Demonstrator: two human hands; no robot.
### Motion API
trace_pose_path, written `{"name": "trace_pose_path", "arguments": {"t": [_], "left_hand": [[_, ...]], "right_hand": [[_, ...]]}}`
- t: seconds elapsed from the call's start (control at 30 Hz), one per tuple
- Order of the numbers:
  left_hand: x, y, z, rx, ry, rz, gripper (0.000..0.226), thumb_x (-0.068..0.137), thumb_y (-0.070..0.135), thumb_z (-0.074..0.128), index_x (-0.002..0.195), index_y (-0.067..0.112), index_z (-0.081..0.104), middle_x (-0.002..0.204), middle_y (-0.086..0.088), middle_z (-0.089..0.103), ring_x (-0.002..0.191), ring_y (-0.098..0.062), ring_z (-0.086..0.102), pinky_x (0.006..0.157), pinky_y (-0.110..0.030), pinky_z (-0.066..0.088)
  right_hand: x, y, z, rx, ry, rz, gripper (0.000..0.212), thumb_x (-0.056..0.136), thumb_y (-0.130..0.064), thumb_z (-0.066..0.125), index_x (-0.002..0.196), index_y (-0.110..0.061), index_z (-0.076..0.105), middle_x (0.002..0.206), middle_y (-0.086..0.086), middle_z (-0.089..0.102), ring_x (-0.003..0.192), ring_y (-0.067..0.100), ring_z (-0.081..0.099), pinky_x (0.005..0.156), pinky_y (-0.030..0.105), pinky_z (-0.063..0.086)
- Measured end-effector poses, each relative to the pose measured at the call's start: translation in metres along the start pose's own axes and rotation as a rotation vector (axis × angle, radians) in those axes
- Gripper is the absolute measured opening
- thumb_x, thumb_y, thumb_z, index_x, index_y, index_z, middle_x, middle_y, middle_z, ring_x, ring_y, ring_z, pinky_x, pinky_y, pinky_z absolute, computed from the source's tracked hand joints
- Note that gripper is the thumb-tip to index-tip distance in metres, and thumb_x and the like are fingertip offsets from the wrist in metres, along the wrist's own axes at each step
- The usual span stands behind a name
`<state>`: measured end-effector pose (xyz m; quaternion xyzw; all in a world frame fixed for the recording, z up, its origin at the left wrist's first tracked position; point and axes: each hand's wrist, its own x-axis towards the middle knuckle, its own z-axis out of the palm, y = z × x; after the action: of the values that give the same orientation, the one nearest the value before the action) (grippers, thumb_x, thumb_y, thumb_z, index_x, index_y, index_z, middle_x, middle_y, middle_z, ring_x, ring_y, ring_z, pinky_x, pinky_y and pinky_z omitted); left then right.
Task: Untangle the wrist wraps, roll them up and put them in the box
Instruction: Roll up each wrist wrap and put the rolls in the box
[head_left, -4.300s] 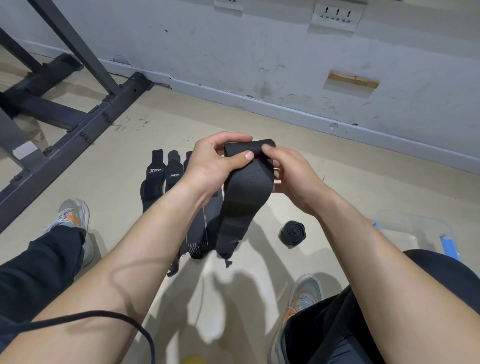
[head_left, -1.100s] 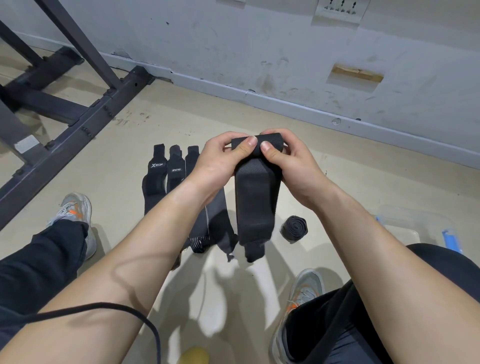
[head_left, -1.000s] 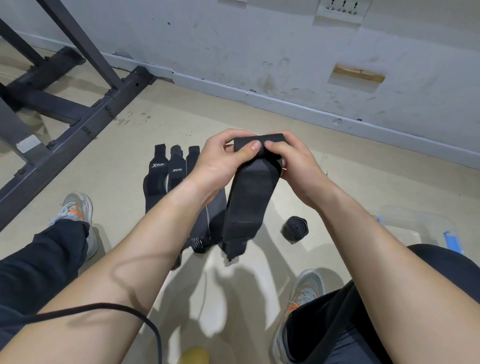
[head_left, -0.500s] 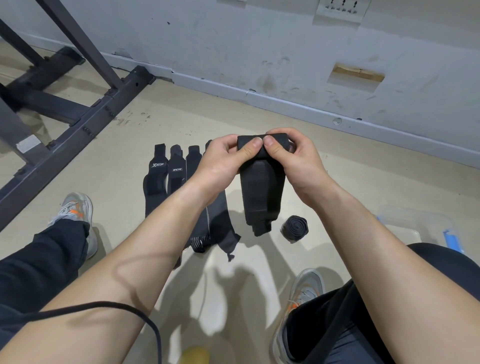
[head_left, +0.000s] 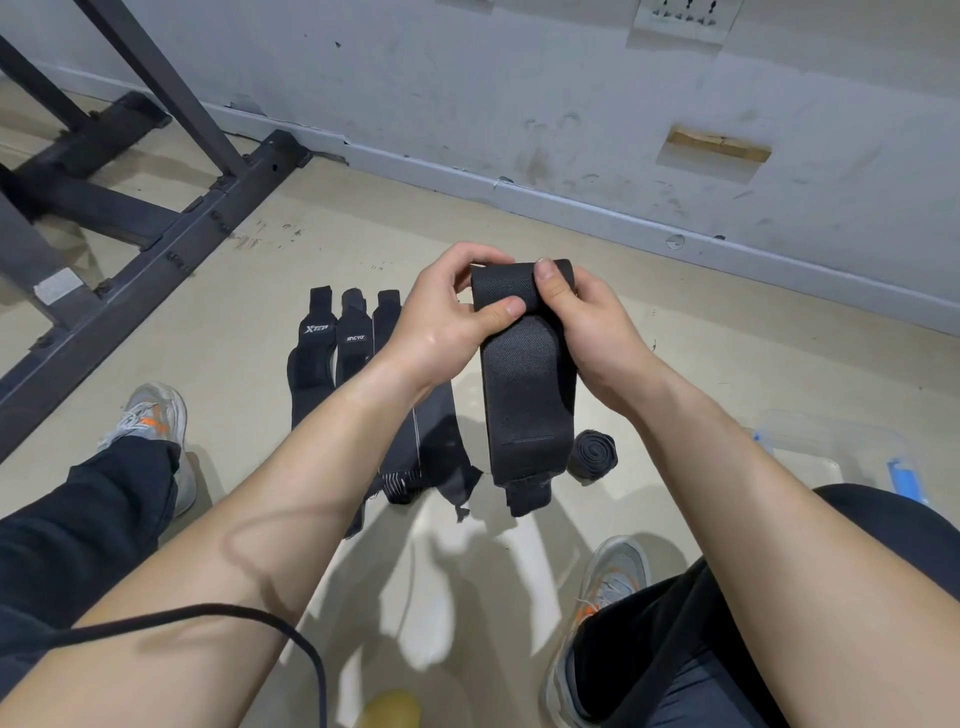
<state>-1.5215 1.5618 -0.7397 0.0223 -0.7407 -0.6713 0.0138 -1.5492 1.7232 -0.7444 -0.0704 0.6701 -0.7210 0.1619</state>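
Observation:
A black wrist wrap (head_left: 527, 395) hangs in the air in front of me, its top end rolled over. My left hand (head_left: 441, 327) pinches the roll from the left with the thumb on its front. My right hand (head_left: 582, 322) grips it from the right, thumb on top. Several black wraps (head_left: 332, 358) lie flat side by side on the floor beneath my left wrist. One rolled-up wrap (head_left: 592, 454) stands on the floor just right of the hanging tail. The clear plastic box (head_left: 831, 447) with a blue latch sits at the right, partly hidden by my right arm and knee.
A dark metal rack frame (head_left: 156, 234) runs along the floor at the left. The grey wall and baseboard (head_left: 571, 202) close off the far side. My shoes (head_left: 150, 421) and knees flank the wraps. A black cable (head_left: 208, 613) crosses my left forearm.
The roll at the top of the held wrap has grown and the hanging tail has become shorter. Both hands stayed at about the same height while turning the roll.

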Motion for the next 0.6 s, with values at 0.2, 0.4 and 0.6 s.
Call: {"name": "trace_pose_path", "arguments": {"t": [0.2,0.4,0.6], "left_hand": [[-0.001,0.006,0.005,-0.192,-0.051,-0.287,0.04,0.099,0.042,0.065,0.122,0.009,0.068,0.108,-0.01,0.078,0.093,-0.02,0.075,0.079,-0.036,0.061],[0.004,-0.001,0.004,-0.23,0.036,-0.229,0.035,0.095,0.03,0.073,0.111,-0.001,0.071,0.103,-0.018,0.076,0.096,-0.031,0.075,0.09,-0.043,0.06],[0.003,-0.006,-0.002,-0.145,0.053,-0.167,0.029,0.088,0.012,0.079,0.114,0.009,0.067,0.101,-0.008,0.074,0.093,-0.021,0.071,0.084,-0.034,0.059]], "right_hand": [[0.001,0.002,-0.002,0.056,-0.005,-0.044,0.016,0.101,-0.026,0.058,0.105,-0.01,0.057,0.096,0.011,0.067,0.091,0.023,0.065,0.083,0.039,0.054],[-0.004,-0.002,-0.002,0.113,-0.044,0.053,0.024,0.102,-0.019,0.06,0.121,-0.005,0.056,0.103,0.011,0.07,0.096,0.026,0.068,0.089,0.045,0.056],[0.0,-0.003,-0.006,-0.022,-0.09,0.248,0.045,0.102,-0.051,0.051,0.129,-0.017,0.062,0.104,-0.004,0.075,0.096,0.015,0.072,0.084,0.038,0.056]]}}
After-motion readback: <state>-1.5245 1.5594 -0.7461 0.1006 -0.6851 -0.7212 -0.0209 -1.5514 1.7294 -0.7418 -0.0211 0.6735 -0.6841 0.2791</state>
